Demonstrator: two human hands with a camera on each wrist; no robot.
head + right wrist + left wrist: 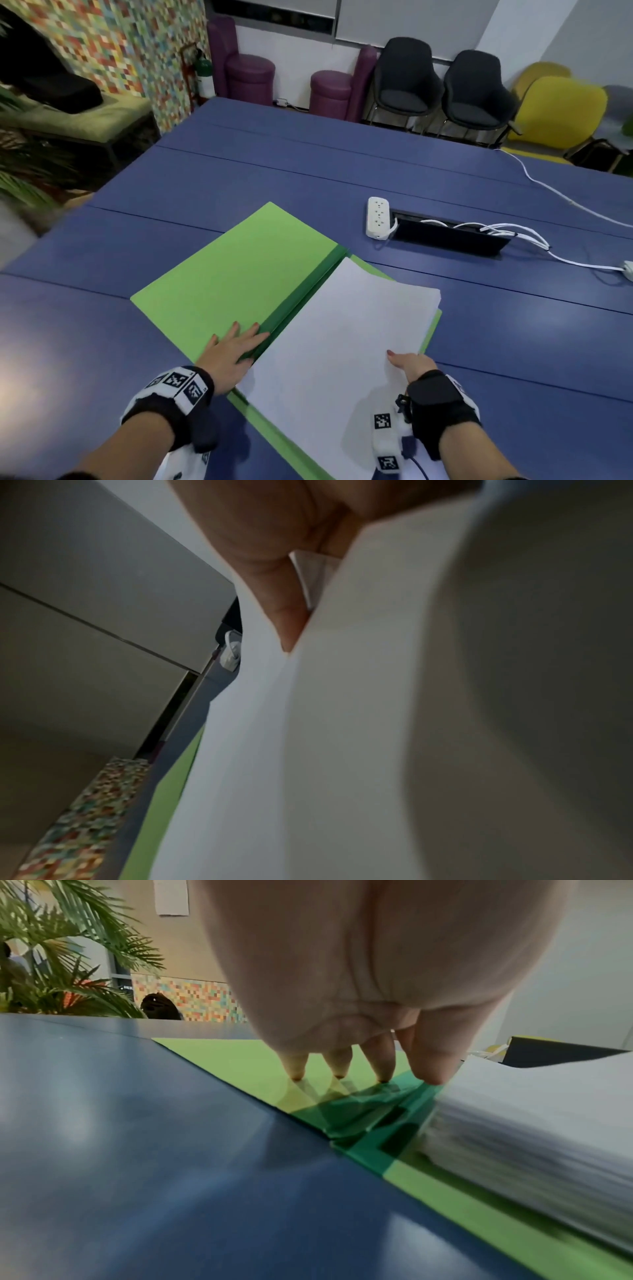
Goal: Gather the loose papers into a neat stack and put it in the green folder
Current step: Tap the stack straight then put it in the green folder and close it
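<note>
The green folder (239, 274) lies open on the blue table (102, 342). My left hand (233, 349) presses its left flap flat beside the dark green spine, fingers straight; the fingertips (339, 1070) touch the flap (240, 1056). A thick white paper stack (342, 342) lies on the folder's right half, its edge visible in the left wrist view (531, 1110). My right hand (414, 366) grips the stack's near right corner, thumb on top. In the right wrist view the thumb (287, 610) pinches the curving sheets (342, 723); the other fingers are hidden beneath.
A white power strip (376, 217) and a black cable box (445, 236) sit beyond the folder, with white cables (548, 192) trailing right. Chairs (407, 82) line the table's far edge. A plant (61, 961) stands off the left side.
</note>
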